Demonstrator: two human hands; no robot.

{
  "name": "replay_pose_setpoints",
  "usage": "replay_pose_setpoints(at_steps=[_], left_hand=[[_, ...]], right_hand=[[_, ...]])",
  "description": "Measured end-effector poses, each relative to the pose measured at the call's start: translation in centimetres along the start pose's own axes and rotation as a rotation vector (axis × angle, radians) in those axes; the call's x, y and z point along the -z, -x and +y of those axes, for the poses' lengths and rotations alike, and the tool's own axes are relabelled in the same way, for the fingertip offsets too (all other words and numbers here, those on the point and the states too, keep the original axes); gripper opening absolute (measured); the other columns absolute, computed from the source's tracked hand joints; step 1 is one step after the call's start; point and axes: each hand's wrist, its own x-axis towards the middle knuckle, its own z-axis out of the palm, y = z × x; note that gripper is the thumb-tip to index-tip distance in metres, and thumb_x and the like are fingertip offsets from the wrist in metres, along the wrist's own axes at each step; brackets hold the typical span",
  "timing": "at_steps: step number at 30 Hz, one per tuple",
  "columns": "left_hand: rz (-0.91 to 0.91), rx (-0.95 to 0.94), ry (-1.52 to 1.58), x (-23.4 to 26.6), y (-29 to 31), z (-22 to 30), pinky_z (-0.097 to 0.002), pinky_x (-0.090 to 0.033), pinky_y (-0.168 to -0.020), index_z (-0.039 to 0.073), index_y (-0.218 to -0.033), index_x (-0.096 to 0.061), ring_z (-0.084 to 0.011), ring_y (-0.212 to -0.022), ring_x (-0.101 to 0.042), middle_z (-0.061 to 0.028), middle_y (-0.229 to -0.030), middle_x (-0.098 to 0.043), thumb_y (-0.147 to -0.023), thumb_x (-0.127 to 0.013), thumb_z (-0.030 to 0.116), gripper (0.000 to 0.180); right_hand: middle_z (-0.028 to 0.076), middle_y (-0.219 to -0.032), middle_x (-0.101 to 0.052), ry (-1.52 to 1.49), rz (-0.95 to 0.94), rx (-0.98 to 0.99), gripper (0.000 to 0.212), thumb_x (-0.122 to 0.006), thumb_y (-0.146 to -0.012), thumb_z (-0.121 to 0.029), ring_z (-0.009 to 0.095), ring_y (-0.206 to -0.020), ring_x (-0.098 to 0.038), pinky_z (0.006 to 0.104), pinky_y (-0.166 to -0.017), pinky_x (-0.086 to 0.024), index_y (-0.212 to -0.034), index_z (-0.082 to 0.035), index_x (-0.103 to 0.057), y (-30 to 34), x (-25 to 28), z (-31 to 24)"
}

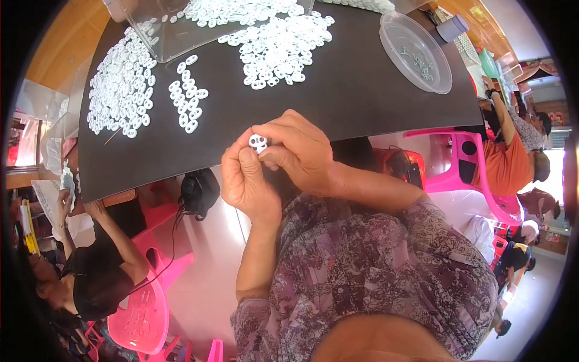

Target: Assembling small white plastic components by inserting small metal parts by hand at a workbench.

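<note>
Both hands meet at the near table edge: left hand and right hand pinch one small white plastic ring piece between their fingers. Beyond, on the black table, loose white pieces in rows and a pile. Clear plastic bowl far right.

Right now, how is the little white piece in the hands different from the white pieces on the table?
The held piece is single, pinched between the left hand and right hand; the table pieces lie loose in heaps and rows on the black tabletop. Both are small, white, with holes.
</note>
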Motion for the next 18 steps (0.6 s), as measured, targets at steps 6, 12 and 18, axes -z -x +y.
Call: replay_pose_setpoints(at_steps=[6,12,18], left_hand=[[-0.027,0.005,-0.037,0.8,-0.2,0.0,-0.0253,-0.048,-0.074,-0.009,-0.109,-0.056,-0.0141,-0.084,-0.059,-0.0121,-0.098,-0.062,-0.093,-0.051,0.012,0.027],[-0.044,-0.013,-0.027,1.3,-0.3,-0.3,-0.0272,-0.049,-0.077,-0.010,-0.110,-0.055,-0.0156,-0.086,-0.060,-0.0135,-0.100,-0.062,-0.092,-0.053,0.009,0.027],[-0.045,-0.035,-0.117,1.7,-0.4,-0.5,-0.0254,-0.048,-0.067,-0.010,-0.108,-0.057,-0.0135,-0.075,-0.057,-0.0117,-0.092,-0.063,-0.091,-0.056,0.011,0.028]], right_hand=[[0.010,-0.083,-0.057,0.011,-0.011,0.001,0.028,-0.064,-0.074,-0.005,0.026,-0.070,-0.052,0.0345,-0.062,-0.044,-0.100,0.001,-0.059,-0.3,0.1,-0.3],[0.011,-0.082,-0.057,-0.002,-0.020,0.000,0.031,-0.064,-0.070,-0.001,0.026,-0.069,-0.052,0.0344,-0.061,-0.044,-0.100,0.002,-0.059,-0.3,0.2,-0.1],[0.010,-0.081,-0.057,-0.027,-0.046,-0.027,0.028,-0.062,-0.072,-0.001,0.024,-0.069,-0.052,0.0337,-0.062,-0.044,-0.100,0.002,-0.059,-0.4,0.3,-0.3]])
